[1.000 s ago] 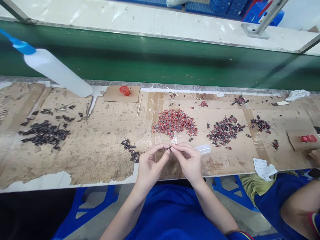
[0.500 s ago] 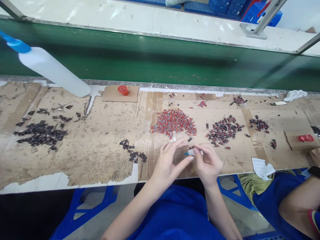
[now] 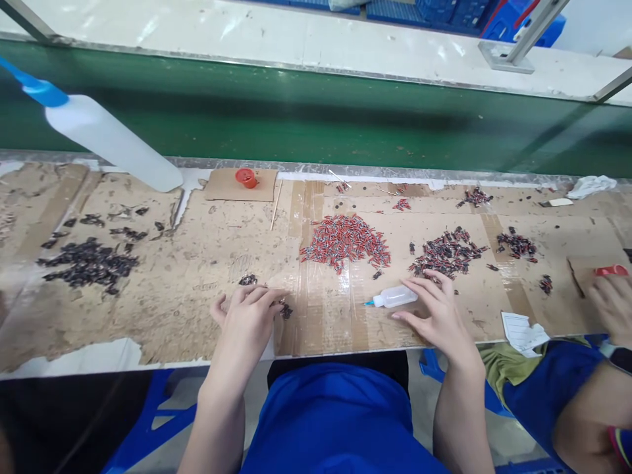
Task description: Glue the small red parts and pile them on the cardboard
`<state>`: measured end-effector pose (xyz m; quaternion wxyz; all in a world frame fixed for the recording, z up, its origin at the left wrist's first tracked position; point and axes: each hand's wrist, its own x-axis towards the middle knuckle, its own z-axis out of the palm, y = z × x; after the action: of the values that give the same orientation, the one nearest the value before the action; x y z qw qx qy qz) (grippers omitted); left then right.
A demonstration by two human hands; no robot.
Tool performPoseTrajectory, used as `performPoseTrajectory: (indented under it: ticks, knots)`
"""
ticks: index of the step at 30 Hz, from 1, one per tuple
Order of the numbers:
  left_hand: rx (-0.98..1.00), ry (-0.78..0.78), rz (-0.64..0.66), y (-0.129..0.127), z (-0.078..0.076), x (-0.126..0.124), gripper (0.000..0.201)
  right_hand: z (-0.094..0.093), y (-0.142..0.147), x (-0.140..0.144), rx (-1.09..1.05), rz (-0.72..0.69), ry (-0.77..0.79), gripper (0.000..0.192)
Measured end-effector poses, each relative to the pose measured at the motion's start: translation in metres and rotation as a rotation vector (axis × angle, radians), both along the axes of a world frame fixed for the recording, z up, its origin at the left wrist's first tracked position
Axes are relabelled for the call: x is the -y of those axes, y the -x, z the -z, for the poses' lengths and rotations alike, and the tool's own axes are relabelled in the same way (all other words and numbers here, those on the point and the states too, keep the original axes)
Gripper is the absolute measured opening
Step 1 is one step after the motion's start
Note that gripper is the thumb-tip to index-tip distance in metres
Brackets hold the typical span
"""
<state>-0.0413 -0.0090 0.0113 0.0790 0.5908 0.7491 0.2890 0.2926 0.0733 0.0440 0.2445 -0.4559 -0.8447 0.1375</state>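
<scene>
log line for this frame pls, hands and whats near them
left hand: on small dark parts | right hand: open, beside dropper bottle lying on cardboard | behind: red pile

A large white squeeze bottle (image 3: 111, 141) with a blue nozzle lies tilted at the far left, beside a green conveyor belt (image 3: 316, 122). A red cap (image 3: 245, 177) sits on a cardboard scrap. Black parts (image 3: 86, 263) are heaped at the left. A white rag (image 3: 592, 186) and a paper slip (image 3: 523, 331) lie at the right.
</scene>
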Motion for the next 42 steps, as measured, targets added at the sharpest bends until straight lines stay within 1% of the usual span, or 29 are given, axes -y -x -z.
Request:
performPoseTrajectory:
  ticks: [2,4,5,7,9,11,14,16,18,20,22,25,29,32,35,38,42]
  knots:
    - [0.037,0.001,-0.019,-0.001,0.005,0.0,0.017,0.003,-0.001,0.0,0.021,0.003,0.027,0.036]
    - [0.094,0.002,-0.014,0.0,0.009,-0.001,0.016,0.005,0.001,0.0,-0.007,0.023,0.053,0.027]
    - [0.123,-0.001,-0.011,0.001,0.01,-0.001,0.014,0.005,0.003,0.001,-0.042,0.029,0.076,0.025]
    - [0.169,-0.003,0.006,0.006,0.012,-0.002,0.011,0.005,0.008,0.004,-0.154,0.063,0.148,0.027]
    - [0.182,0.005,0.037,0.011,0.012,-0.004,0.009,0.007,0.017,0.009,-0.339,0.143,0.228,0.034]
    - [0.179,0.021,0.083,0.014,0.01,-0.007,0.009,0.01,0.028,0.013,-0.575,0.221,0.312,0.041]
    - [0.15,0.068,0.124,0.013,-0.001,-0.013,0.013,0.014,0.048,0.016,-0.944,0.255,0.482,0.047]
    - [0.136,0.14,0.129,0.009,-0.011,-0.017,0.013,0.014,0.061,0.017,-1.173,0.268,0.626,0.048]
    - [0.137,0.217,0.132,0.003,-0.02,-0.023,0.018,0.011,0.072,0.017,-1.346,0.289,0.757,0.047]
    - [0.142,0.261,0.135,-0.005,-0.025,-0.028,0.021,0.009,0.079,0.016,-1.434,0.304,0.844,0.045]
    - [0.148,0.252,0.102,-0.016,-0.027,-0.033,0.019,0.006,0.084,0.015,-1.463,0.305,0.893,0.042]
    - [0.19,0.191,0.051,-0.033,-0.026,-0.036,0.013,0.006,0.089,0.014,-1.472,0.311,0.919,0.036]
    - [0.277,0.138,0.11,-0.048,-0.022,-0.03,0.008,0.01,0.092,0.014,-1.425,0.414,0.839,0.031]
    - [0.267,0.121,0.143,-0.051,-0.018,-0.024,0.009,0.015,0.092,0.014,-1.342,0.468,0.775,0.025]
    - [0.25,0.118,0.132,-0.049,-0.014,-0.018,0.008,0.018,0.094,0.016,-1.219,0.452,0.721,0.024]
    - [0.258,0.13,0.13,-0.046,-0.014,-0.015,0.013,0.015,0.101,0.017,-1.101,0.434,0.655,0.023]
    - [0.262,0.138,0.14,-0.044,-0.016,-0.016,0.015,0.01,0.116,0.02,-1.021,0.47,0.599,0.021]
